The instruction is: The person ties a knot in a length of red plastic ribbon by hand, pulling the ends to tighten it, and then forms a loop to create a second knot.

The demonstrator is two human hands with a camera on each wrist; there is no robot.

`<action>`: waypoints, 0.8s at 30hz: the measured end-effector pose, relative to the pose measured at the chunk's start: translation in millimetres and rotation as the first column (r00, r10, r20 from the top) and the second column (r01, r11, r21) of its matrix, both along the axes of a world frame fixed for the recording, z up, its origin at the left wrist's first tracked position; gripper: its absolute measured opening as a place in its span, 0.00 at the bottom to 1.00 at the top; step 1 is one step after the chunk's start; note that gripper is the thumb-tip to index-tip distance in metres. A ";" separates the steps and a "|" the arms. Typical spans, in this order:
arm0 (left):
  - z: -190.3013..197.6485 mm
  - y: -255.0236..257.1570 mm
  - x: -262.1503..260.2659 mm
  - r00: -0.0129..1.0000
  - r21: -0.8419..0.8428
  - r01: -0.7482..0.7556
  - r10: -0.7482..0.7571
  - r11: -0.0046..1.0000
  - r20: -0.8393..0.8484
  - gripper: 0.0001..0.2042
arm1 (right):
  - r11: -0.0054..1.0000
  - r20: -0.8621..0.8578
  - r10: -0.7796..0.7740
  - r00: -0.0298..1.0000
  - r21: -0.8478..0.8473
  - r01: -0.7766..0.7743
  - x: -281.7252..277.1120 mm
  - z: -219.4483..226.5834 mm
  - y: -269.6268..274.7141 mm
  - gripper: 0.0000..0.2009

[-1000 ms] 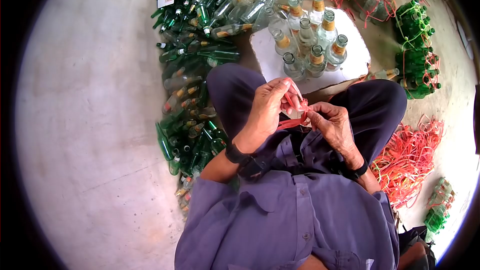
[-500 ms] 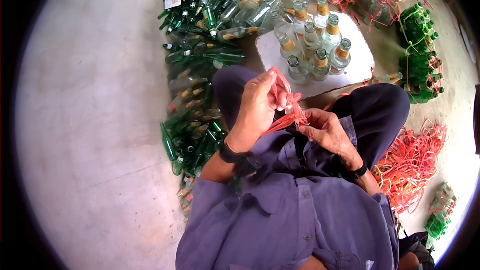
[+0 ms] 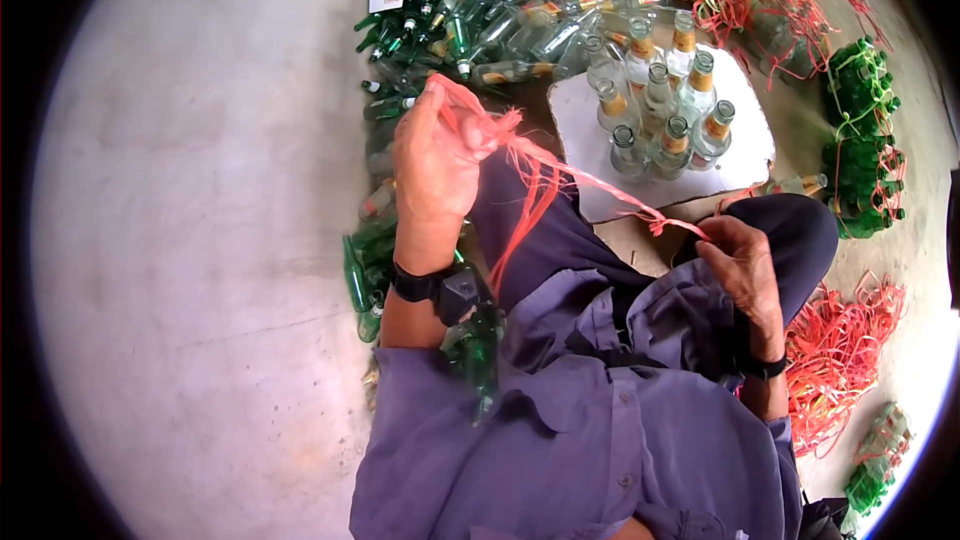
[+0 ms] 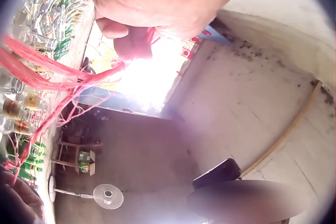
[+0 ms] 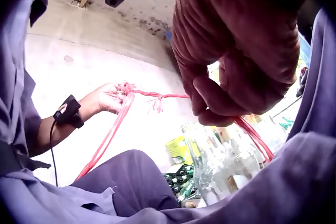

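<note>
Bottles first: loose heap of green and clear bottles (image 3: 430, 50) on the concrete floor (image 3: 200, 190), then nine or so clear bottles (image 3: 660, 105) upright on a white board (image 3: 590, 140), not yet bound. Tied green bundles (image 3: 860, 130) off right, so looks like partway through. Piles of red twine (image 3: 840, 350) waiting.

Red twine strand (image 3: 590, 185) pulled taut across the lap. Left hand (image 3: 432, 155) raised, fingers curled round one end, loose tails dangling below. Right hand (image 3: 745, 265) low by the knee, pinching the other end (image 5: 231, 116). Small knot midway, probably just tightened; wrapping the standing bottles seemingly left to do.

Hard to make out: left wrist view blown out by glare, right wrist view mostly knuckles. Can't tell exact bottle count, or how twine winds inside the left fist.
</note>
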State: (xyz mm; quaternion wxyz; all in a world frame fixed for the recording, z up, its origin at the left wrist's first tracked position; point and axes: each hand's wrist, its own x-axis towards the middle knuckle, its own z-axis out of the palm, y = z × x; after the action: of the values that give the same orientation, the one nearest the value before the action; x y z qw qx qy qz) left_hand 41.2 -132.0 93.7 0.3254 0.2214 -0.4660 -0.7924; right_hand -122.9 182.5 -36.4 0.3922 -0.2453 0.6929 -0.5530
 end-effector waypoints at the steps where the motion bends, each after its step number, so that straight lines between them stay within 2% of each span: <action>1: 3.3 -1.5 1.2 1.000 -0.024 0.006 -0.006 1.000 -0.017 0.14 | 1.000 -0.038 -0.018 0.999 -0.004 0.018 -4.4 -2.4 4.0 0.08; 2: 5.6 -0.4 1.3 1.000 -0.030 0.001 -0.002 1.000 -0.017 0.14 | 0.999 -0.074 -0.037 0.997 -0.007 0.037 -7.3 -2.6 7.4 0.08; 4: 10.7 8.3 -2.9 0.976 0.043 -0.219 0.219 0.975 0.004 0.13 | 0.997 -0.079 -0.061 0.995 0.031 0.064 -12.1 12.9 13.1 0.07; 7: 4.7 5.0 5.3 0.990 0.021 -0.140 0.140 0.990 -0.012 0.12 | 0.991 -0.102 -0.109 0.989 0.068 0.116 -19.5 34.1 19.5 0.06; 9: -2.8 1.4 10.4 0.990 0.040 -0.144 0.144 0.989 0.001 0.11 | 0.981 -0.057 -0.172 0.983 0.084 0.176 -25.1 39.5 24.2 0.06; 14: -17.0 -3.6 17.5 0.994 0.080 -0.107 0.106 0.991 0.015 0.12 | 0.984 -0.073 -0.171 0.983 0.041 0.174 -37.0 47.4 33.9 0.08; 16: -25.2 -3.6 17.1 0.990 0.083 -0.139 0.138 0.987 0.016 0.11 | 0.988 -0.047 -0.154 0.987 0.020 0.155 -39.1 49.3 35.8 0.08; 17: -38.6 -9.8 20.9 0.938 -0.313 -0.217 0.286 0.925 0.196 0.11 | 0.987 -0.049 -0.156 0.987 0.024 0.157 -40.8 48.7 36.3 0.08; 18: -41.8 -11.5 21.6 0.830 -0.667 -0.179 0.475 0.723 0.292 0.11 | 0.990 -0.109 -0.138 0.984 0.025 0.141 -42.8 46.5 36.9 0.08; 19: -41.7 -12.8 24.2 0.832 -0.664 -0.178 0.472 0.726 0.293 0.11 | 0.992 -0.169 -0.119 0.978 0.028 0.126 -45.7 44.0 37.8 0.08; 20: -33.8 -9.5 24.5 0.894 -0.577 -0.158 0.364 0.801 0.261 0.11 | 0.991 -0.171 -0.122 0.978 0.032 0.130 -49.6 39.9 39.3 0.08; 21: -28.3 -6.8 25.3 0.943 -0.485 -0.124 0.255 0.866 0.215 0.10 | 0.987 -0.279 -0.146 0.949 0.017 0.157 -54.7 34.8 41.5 0.08; 22: -26.8 -6.7 26.8 0.945 -0.481 -0.122 0.250 0.868 0.213 0.10 | 0.983 -0.385 -0.168 0.907 -0.002 0.182 -60.6 32.1 44.0 0.08; 23: -25.9 -6.9 28.2 0.980 -0.202 -0.144 0.168 0.969 0.110 0.10 | 0.979 -0.370 -0.197 0.908 -0.026 0.202 -66.3 32.0 46.5 0.08; 24: -25.0 -4.7 27.3 0.993 0.096 -0.113 0.115 0.989 -0.016 0.09 | 0.978 -0.376 -0.199 0.905 -0.020 0.207 -73.1 32.5 49.5 0.08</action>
State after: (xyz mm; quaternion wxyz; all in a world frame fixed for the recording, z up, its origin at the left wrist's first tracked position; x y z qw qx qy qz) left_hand 68.5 -136.7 68.7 0.3644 0.2545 -0.4110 -0.7960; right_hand -196.0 232.1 -3.9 0.1948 -0.2693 0.7825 -0.5266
